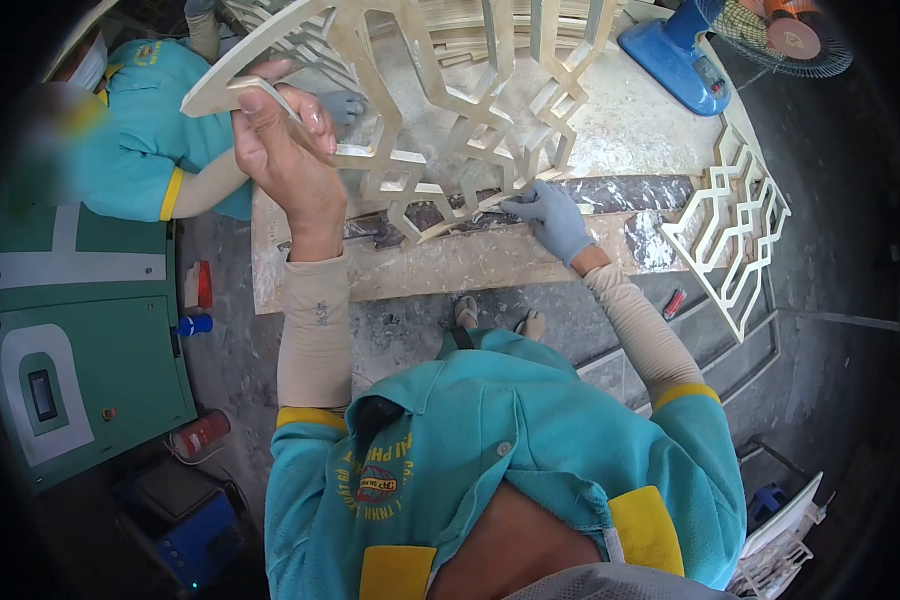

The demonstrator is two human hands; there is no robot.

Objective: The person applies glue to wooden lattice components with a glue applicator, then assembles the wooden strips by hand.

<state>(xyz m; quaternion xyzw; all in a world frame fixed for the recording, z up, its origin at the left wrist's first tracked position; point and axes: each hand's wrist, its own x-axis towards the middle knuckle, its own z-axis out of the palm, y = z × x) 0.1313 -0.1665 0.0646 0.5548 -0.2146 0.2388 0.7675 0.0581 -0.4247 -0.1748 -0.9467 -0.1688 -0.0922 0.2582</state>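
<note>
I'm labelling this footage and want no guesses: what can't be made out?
In the head view:
- Wooden lattice: upper end cut off by the top edge.
- Co-worker's gloved hand: wrist hidden behind the left hand.
- Screen on the green machine: any writing too small to read.

"What does the person have on?"
"A teal shirt (440,405), with a yellow collar (645,530) and yellow bands (685,396) edging its short sleeves."
"And below those?"
"Beige, wrinkled arm covers (315,355); the left one carries small dark lettering (322,313). A grey glove (562,232) clothes the right hand (555,222)."
"Any markings on the chest?"
"A round red-and-yellow emblem (377,485) ringed by yellow letters, and a pale round button (504,448)."
</note>
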